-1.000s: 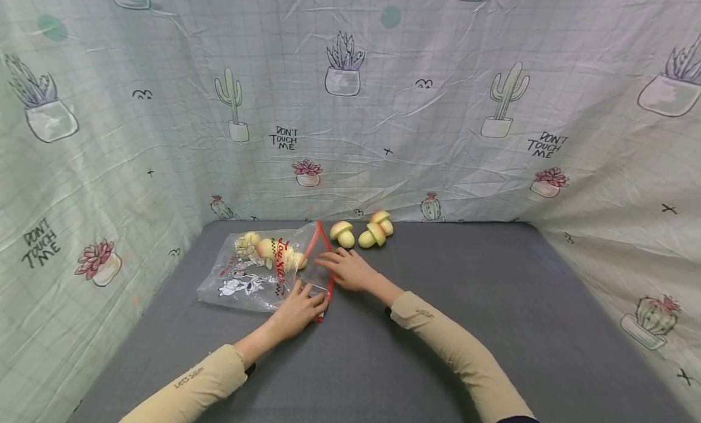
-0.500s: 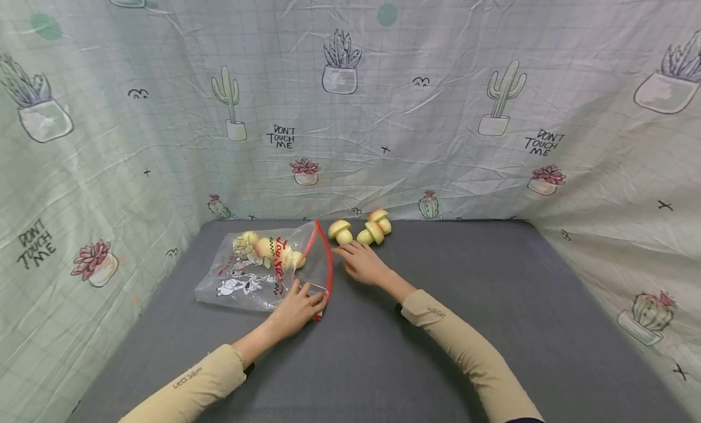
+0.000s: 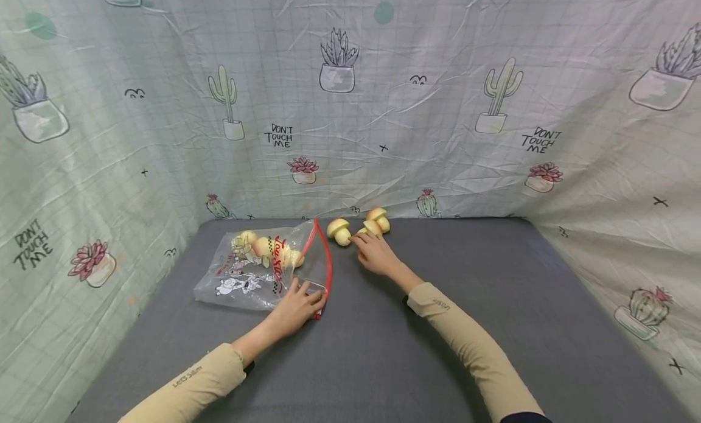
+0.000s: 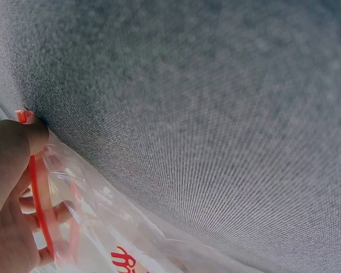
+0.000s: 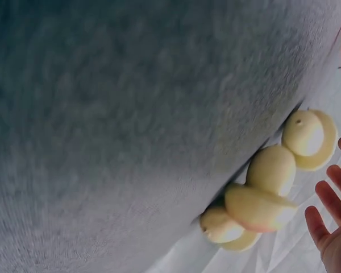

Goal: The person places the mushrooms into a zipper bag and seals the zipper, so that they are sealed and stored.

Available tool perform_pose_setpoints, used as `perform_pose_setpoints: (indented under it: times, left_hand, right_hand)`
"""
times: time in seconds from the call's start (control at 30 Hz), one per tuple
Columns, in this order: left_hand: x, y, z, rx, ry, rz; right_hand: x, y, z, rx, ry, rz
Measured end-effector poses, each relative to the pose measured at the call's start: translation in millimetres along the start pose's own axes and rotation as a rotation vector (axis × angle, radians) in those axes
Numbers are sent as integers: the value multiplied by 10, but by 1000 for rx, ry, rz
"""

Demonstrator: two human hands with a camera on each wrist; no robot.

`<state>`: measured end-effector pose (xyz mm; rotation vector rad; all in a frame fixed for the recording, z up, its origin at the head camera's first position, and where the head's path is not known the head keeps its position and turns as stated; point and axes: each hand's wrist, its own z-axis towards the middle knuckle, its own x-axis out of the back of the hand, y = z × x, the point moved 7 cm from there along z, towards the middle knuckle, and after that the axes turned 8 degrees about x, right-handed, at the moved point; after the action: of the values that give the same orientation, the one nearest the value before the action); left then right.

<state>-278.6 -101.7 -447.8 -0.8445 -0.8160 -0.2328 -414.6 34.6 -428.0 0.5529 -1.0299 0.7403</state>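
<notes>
Currently loading mushrooms [image 3: 339, 230] into bag [image 3: 257, 269]: left hand [image 3: 296, 306] pinches bag's red rim, right hand [image 3: 374, 252] reaches open-fingered, just touching loose mushrooms at mat's far edge. Next, requires closing fingers round one and carrying it left to bag mouth.

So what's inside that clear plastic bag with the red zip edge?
Inside the bag lie a few yellow toy mushrooms, near its far end. The printed cartoon hides part of them, so an exact count is unclear. The left hand holds the mouth.

Even, soft light with faint shadows; head view bends at edges; both wrist views blurred close-up.
</notes>
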Motion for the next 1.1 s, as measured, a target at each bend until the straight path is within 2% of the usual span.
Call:
perform_pose_setpoints:
  times: [0.3, 0.53, 0.77, 0.97, 1.1]
  left_hand:
    - [10, 4, 15, 1, -16, -20]
    - [-1, 4, 27, -1, -11, -14]
    - [21, 6, 22, 2, -2, -13]
    - [38, 6, 6, 4, -2, -12]
    - [42, 5, -2, 4, 4, -12]
  right_hand:
    - [22, 216, -36, -86, 24, -32]
    - [52, 335, -41, -155, 11, -52]
    - [78, 413, -9, -191, 30, -69]
    - [60, 469, 19, -234, 25, -93]
    - [10, 514, 42, -276, -12, -85]
